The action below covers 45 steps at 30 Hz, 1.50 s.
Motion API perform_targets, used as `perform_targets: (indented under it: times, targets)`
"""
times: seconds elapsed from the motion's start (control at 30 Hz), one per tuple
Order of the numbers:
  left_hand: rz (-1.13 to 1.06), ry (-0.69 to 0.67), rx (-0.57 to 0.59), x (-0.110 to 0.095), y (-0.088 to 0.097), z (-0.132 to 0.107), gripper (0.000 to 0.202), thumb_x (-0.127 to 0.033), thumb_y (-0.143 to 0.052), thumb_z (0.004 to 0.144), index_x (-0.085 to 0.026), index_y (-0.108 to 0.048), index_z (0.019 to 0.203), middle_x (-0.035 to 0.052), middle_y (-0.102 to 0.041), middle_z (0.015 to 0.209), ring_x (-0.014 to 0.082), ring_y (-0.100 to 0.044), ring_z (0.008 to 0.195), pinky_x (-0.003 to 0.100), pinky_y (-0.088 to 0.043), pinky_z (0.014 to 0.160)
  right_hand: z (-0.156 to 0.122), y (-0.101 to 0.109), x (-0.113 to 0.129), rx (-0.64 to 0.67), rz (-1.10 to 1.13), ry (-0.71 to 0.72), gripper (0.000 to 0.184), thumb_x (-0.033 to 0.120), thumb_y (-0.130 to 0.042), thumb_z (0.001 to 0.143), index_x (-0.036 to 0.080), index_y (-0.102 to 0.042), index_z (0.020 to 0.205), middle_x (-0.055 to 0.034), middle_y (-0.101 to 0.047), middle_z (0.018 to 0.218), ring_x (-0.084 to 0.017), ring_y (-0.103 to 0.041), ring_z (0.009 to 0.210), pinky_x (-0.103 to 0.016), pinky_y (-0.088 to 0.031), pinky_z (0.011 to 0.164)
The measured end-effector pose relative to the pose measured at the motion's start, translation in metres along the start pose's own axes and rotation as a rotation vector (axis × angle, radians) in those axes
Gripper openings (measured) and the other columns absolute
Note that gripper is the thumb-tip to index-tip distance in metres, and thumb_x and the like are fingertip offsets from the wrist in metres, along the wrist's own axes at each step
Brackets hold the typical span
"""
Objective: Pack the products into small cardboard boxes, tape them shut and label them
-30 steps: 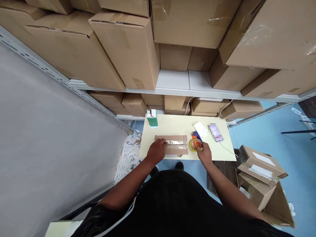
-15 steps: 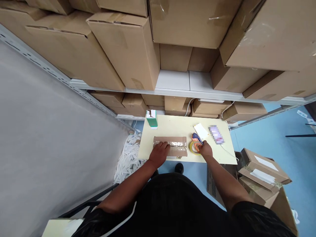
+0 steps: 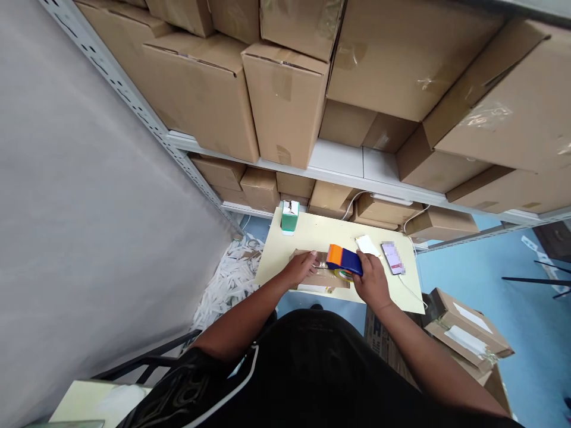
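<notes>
Strips (image 3: 223, 291), white and paper-like, lie heaped on the floor at the left of my feed. Next, a green-and-white box (image 3: 289, 217) stands upright at the back-left of the cream table (image 3: 314, 227). The left hand (image 3: 301, 269) lies on the left end of a brown carton (image 3: 322, 279) near the table's front edge; whether its fingers pinch tape or merely press down, I cannot tell. Clear tape shines on the carton's top. Over its right part, the right hand (image 3: 373, 280) grasps an orange-and-blue tape dispenser (image 3: 344, 260), with a yellow-edged roll (image 3: 343, 275) showing below. I judge taping the carton to be the step in hand; the next move calls for a steady left hand and the dispenser kept in line with the seam. Beyond lie a white card (image 3: 368, 245) and a phone (image 3: 392, 259), its screen unreadable to me. At the right, stacked cartons (image 3: 468, 324) bear white labels (image 3: 467, 343) without legible writing. I can read no brand anywhere.
</notes>
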State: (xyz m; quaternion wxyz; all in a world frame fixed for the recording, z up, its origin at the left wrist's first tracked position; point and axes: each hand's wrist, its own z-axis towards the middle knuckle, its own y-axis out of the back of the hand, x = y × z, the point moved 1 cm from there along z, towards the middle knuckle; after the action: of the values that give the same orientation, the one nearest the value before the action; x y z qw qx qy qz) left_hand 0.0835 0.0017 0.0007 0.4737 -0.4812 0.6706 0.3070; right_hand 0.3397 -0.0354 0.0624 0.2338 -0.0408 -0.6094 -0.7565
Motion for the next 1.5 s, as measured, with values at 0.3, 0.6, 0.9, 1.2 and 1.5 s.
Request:
perform_targets:
  times: [0.3, 0.6, 0.9, 1.2, 1.5]
  targets:
    - [-0.178, -0.075, -0.133, -0.002, -0.001, -0.002, 0.034, -0.046, -0.062, 0.087, -0.018, -0.077, 0.098, 0.0056, -0.077, 0.092, 0.0229, -0.071, 0.084, 0.035, -0.056, 0.079, 0.009, -0.015, 0.035, 0.091, -0.104, 0.138, 0.074, 0.016, -0.057, 0.084, 0.019, -0.038, 0.155, -0.0175, -0.056, 0.121, -0.036, -0.052, 0.110, -0.053, -0.048, 0.099]
    - [0.008, 0.027, -0.321, -0.010, 0.020, -0.028, 0.024, -0.036, -0.053, 0.087, -0.018, -0.065, 0.077, -0.0015, -0.061, 0.059, 0.0136, -0.059, 0.055, 0.023, -0.044, 0.052, 0.031, -0.004, 0.033, 0.209, -0.236, 0.294, 0.073, 0.016, -0.062, 0.084, 0.013, -0.041, 0.153, -0.0156, -0.058, 0.114, -0.031, -0.053, 0.101, -0.046, -0.051, 0.092]
    - [0.409, 0.023, -0.437, 0.022, 0.063, -0.039, 0.025, -0.026, -0.046, 0.091, -0.020, -0.069, 0.083, 0.0019, -0.069, 0.068, 0.0189, -0.067, 0.071, 0.028, -0.048, 0.070, 0.015, 0.005, 0.014, 0.168, -0.285, 0.354, 0.072, 0.009, -0.051, 0.087, 0.014, -0.035, 0.157, -0.0167, -0.058, 0.119, -0.031, -0.053, 0.103, -0.045, -0.051, 0.091]
    - [0.770, 0.100, -0.385, 0.072, 0.035, -0.023, 0.028, -0.029, -0.045, 0.100, -0.016, -0.070, 0.095, 0.0124, -0.073, 0.095, 0.0255, -0.069, 0.093, 0.034, -0.049, 0.083, -0.001, -0.025, 0.014, 0.185, -0.384, 0.393, 0.059, 0.006, -0.047, 0.090, 0.014, -0.049, 0.148, -0.0165, -0.059, 0.117, -0.030, -0.050, 0.101, -0.043, -0.044, 0.087]
    - [0.832, -0.305, -0.488, 0.074, 0.033, -0.021, 0.057, -0.014, -0.057, 0.082, -0.015, -0.051, 0.139, 0.0179, -0.055, 0.138, 0.0313, -0.052, 0.134, 0.048, -0.042, 0.114, 0.001, -0.038, -0.005, 0.159, -0.402, 0.341, 0.058, 0.007, -0.048, 0.089, 0.013, -0.051, 0.146, -0.0165, -0.058, 0.115, -0.029, -0.048, 0.098, -0.042, -0.041, 0.084]
